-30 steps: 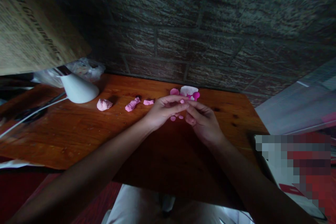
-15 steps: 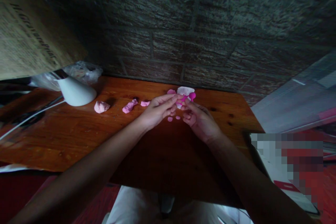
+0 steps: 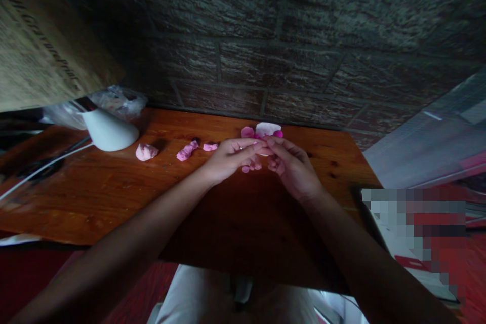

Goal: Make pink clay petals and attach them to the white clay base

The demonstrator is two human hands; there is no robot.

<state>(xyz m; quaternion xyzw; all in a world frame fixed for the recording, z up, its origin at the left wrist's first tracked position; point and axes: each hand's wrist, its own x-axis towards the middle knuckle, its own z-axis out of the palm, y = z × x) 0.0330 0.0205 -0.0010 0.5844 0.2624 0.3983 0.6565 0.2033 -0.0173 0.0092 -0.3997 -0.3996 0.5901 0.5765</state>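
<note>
Clay [image 3: 146, 152], or something much like it, sits as a rough, pale pink lump on the wooden table [image 3: 114, 202], just in front of the white lamp base [image 3: 110, 131]. Its top is uneven, with creases and blunt corners. To its right lies a longer strip [image 3: 187, 151], knobbly and slightly deeper pink, set at a slant. Beyond that, close to the left hand [image 3: 233, 157], is a small piece [image 3: 210, 147], short and lumpy.

Nearer the brick wall [image 3: 235, 96], a round pink disc [image 3: 247, 132] looks thin and smooth, quite unlike the lumps. Beside it is a flat, whitish piece [image 3: 269, 128], with a bright magenta part [image 3: 279, 133] near its right edge. A little pink round [image 3: 245, 168] shows just below the left hand's fingers.

The left hand and the right hand [image 3: 294, 167] come together over the table, fingers bent and fingertips meeting in front of the whitish piece. Whether they pinch a bit of clay cannot be told, since the fingers cover the spot.
</note>
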